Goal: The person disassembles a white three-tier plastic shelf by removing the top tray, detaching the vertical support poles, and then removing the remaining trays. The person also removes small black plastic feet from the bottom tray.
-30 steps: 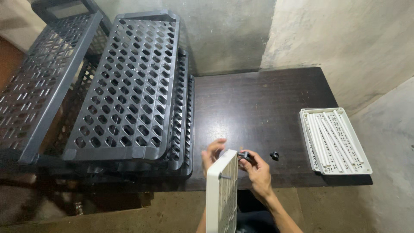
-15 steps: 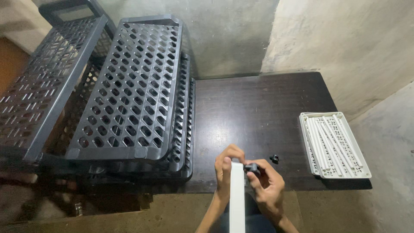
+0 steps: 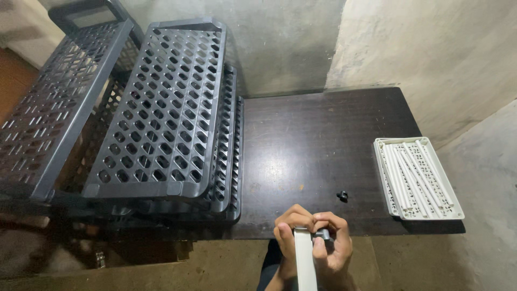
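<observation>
A white perforated panel (image 3: 305,261) stands edge-on at the bottom centre, just in front of the dark wooden table (image 3: 318,134). My left hand (image 3: 288,231) grips its top end from the left. My right hand (image 3: 333,248) holds a small dark plastic piece (image 3: 323,234) against the panel's top right side. Another small black piece (image 3: 342,195) lies on the table a little beyond my right hand.
Several grey perforated shelf panels (image 3: 161,118) lean stacked over the table's left side, with a grey rack frame (image 3: 48,113) further left. A white tray of white rods (image 3: 417,178) sits at the table's right edge. Concrete walls stand behind.
The white panel has turned from showing its face to edge-on. Both hands have closed together around its top end.
</observation>
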